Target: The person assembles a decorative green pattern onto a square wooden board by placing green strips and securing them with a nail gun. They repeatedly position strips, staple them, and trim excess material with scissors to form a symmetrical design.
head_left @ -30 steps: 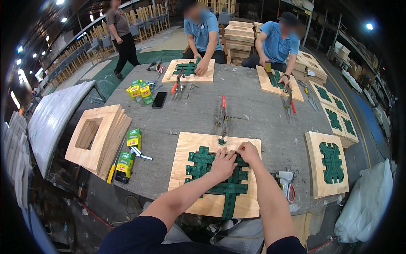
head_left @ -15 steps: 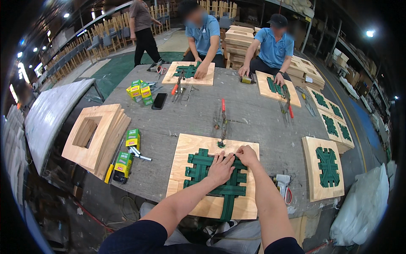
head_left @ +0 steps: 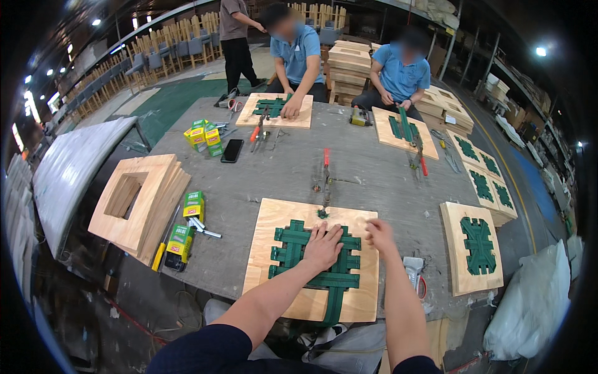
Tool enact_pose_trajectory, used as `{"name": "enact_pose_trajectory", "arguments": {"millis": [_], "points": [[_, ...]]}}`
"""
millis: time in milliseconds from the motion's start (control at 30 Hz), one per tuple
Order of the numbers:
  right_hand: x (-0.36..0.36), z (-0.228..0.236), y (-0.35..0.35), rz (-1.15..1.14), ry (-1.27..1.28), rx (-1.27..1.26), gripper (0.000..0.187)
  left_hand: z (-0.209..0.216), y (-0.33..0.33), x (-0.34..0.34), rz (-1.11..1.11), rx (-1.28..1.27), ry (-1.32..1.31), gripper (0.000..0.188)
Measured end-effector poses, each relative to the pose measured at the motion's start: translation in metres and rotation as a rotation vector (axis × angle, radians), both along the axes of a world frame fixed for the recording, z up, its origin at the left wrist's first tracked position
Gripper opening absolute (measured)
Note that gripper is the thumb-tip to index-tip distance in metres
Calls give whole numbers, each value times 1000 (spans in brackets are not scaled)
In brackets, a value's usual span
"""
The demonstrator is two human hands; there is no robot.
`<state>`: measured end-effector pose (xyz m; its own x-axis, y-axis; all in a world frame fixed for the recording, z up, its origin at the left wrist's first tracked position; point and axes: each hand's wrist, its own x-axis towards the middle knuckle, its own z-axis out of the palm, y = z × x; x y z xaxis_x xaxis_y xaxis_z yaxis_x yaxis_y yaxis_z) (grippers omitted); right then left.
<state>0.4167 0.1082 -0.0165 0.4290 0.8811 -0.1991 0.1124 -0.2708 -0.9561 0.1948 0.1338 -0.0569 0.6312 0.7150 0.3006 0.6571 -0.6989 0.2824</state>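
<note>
In front of me lies a plywood board (head_left: 258, 249) with dark green webbing straps (head_left: 289, 237) woven across its middle. One long strap end (head_left: 334, 305) hangs toward the board's near edge. My left hand (head_left: 322, 247) rests flat on the webbing, fingers stretched toward the far side. Over the board's right edge my right hand (head_left: 380, 237) hovers apart from the straps, its fingers curled together; whatever they may hold is hidden. A toggle clamp (head_left: 326, 181) with a red handle stands at the board's far edge.
A white-and-grey staple gun (head_left: 413, 268) sits right of the board. Green-yellow boxes (head_left: 180, 242) with staple strips, and stacked frames (head_left: 134, 202), lie left. Finished webbed boards (head_left: 476, 246) are at right. Two co-workers (head_left: 402, 75) work across the table; another person stands behind.
My right hand has left the webbing's far right corner and moved right. My left hand stays put. The right co-worker now lifts a strap; the standing person has stepped right.
</note>
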Motion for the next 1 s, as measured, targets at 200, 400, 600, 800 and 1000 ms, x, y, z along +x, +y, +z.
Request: {"name": "enact_pose_trajectory", "arguments": {"millis": [200,400,600,800,1000], "points": [[67,-3,-159,-438,-773,33,25,0,0,2,23,16,7,52],[75,0,-193,-420,-808,-479,52,4,-5,8,6,5,21,52],[68,14,-177,-271,-783,-610,61,5,-3,0,23,11,8,52],[69,10,-174,-345,-883,-509,58,5,-4,1,25,18,-15,52],[54,50,-166,-334,-88,-23,38,3,-3,-2,21,6,-65,51]]}}
